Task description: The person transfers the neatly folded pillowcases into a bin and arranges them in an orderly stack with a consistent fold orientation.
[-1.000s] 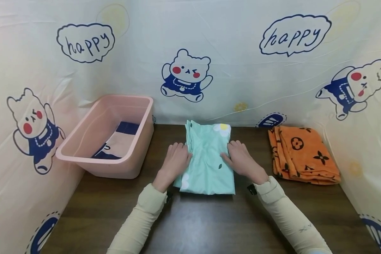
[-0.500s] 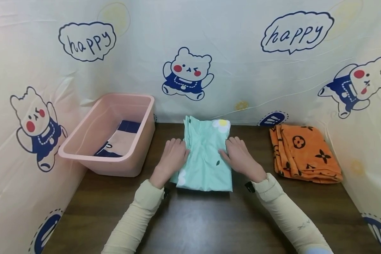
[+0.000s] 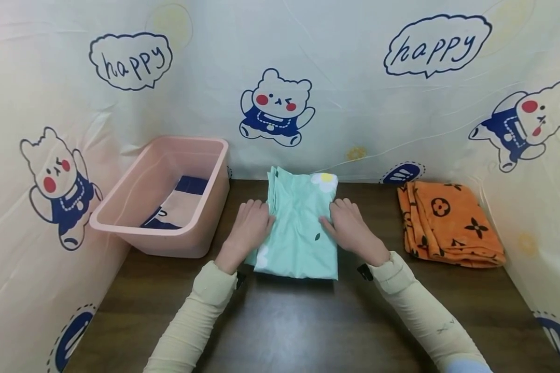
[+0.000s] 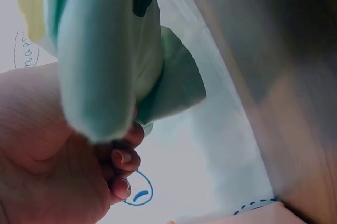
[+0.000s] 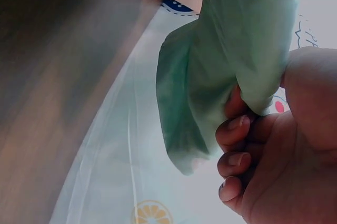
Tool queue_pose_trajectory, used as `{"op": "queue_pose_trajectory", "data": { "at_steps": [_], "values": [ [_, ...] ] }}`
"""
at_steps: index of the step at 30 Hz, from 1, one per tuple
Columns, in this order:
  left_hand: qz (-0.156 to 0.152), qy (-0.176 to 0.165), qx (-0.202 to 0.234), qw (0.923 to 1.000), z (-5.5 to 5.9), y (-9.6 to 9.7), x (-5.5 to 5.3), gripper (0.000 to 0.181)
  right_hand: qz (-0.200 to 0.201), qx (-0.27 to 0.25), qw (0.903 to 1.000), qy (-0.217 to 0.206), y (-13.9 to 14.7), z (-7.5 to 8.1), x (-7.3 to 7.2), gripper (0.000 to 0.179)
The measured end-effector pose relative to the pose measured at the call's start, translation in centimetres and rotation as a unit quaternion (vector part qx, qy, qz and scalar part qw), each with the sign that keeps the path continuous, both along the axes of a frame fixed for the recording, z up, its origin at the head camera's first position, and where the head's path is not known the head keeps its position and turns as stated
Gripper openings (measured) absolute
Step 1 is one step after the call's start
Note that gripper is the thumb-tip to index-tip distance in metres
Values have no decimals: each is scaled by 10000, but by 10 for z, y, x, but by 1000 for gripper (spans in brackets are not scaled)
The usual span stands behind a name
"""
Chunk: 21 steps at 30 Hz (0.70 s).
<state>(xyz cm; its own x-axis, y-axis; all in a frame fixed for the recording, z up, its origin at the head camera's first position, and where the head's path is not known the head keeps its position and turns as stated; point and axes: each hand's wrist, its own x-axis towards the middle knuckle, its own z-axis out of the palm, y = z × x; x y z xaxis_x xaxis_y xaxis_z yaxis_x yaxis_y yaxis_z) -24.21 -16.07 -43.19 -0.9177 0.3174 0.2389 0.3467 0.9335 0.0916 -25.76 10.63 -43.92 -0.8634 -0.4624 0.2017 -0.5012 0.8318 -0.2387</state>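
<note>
A folded mint-green cloth [image 3: 298,228] with a daisy print is held between both hands in the middle of the head view. My left hand [image 3: 248,227] grips its left edge, fingers curled beneath and thumb on top. On the opposite edge, my right hand [image 3: 353,228] grips in the same way. In the left wrist view the thick green fold [image 4: 97,61] covers part of the fingers. Curled fingertips [image 5: 234,163] show under the cloth in the right wrist view. A dark shadow lies along its near edge, and it appears slightly raised from the table.
To the left stands a pink plastic bin [image 3: 196,223] with a folded navy-and-pink cloth [image 3: 179,204] inside. An orange folded cloth [image 3: 452,225] with black motifs lies on the brown table [image 3: 289,326] at right. Printed curtains [image 3: 354,114] border the back and sides.
Both hands have shifted slightly left and away with the green cloth, keeping their grip. The bin and orange cloth stay in place; the head view has moved a little.
</note>
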Motion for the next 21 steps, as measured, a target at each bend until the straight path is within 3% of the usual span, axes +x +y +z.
{"op": "queue_pose_trajectory", "data": {
  "at_steps": [21],
  "values": [
    [79, -79, -26, 9999, 12, -10, 5, 29, 93, -17, 9999, 57, -7, 11, 2, 31]
  ]
}}
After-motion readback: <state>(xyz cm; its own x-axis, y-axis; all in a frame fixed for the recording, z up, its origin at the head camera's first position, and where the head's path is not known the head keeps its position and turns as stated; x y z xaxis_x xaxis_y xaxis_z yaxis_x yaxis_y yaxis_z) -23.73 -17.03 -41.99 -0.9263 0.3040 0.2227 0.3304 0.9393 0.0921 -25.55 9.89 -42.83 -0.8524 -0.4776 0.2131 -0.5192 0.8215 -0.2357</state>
